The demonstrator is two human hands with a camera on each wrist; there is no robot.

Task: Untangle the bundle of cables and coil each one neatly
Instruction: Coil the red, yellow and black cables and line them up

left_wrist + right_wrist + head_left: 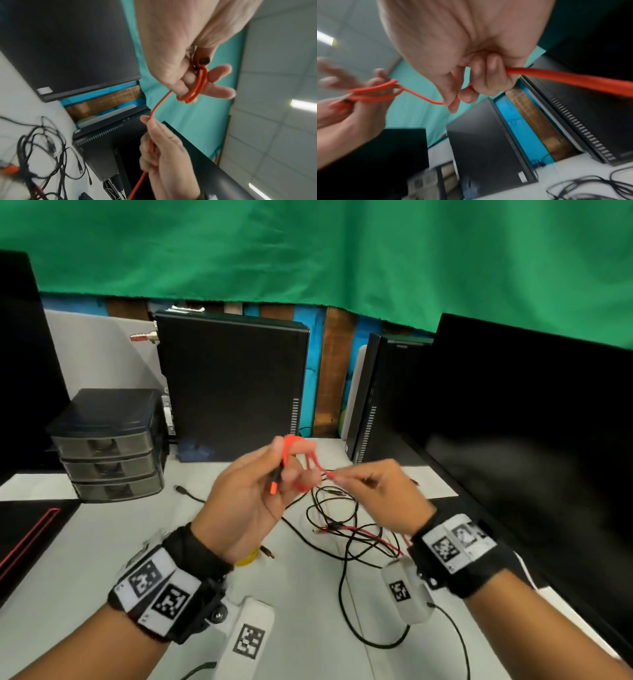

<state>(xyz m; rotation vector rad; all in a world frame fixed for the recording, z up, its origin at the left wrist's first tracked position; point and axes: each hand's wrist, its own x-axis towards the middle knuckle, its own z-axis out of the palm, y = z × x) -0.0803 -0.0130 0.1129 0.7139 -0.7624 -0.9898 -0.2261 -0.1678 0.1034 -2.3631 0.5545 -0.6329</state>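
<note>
Above the white desk [85,542], both hands raised at mid-frame. Left hand [251,491]: orange cable [193,89] looped twice around spread fingers [221,92], plug end pinned under thumb. Right hand [373,494]: fingers curled, free run of same cable pinched between thumb and forefinger, slack between the hands. Below on desk: tangle of black cables [342,529], thin red lead [373,537] among them. Computer tower [233,385] behind; dark monitor [534,446] to the right; small drawer unit [109,446] far left.

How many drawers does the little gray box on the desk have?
3, stacked in the drawer box at the desk's left: top, middle, bottom. None looks hidden.
</note>
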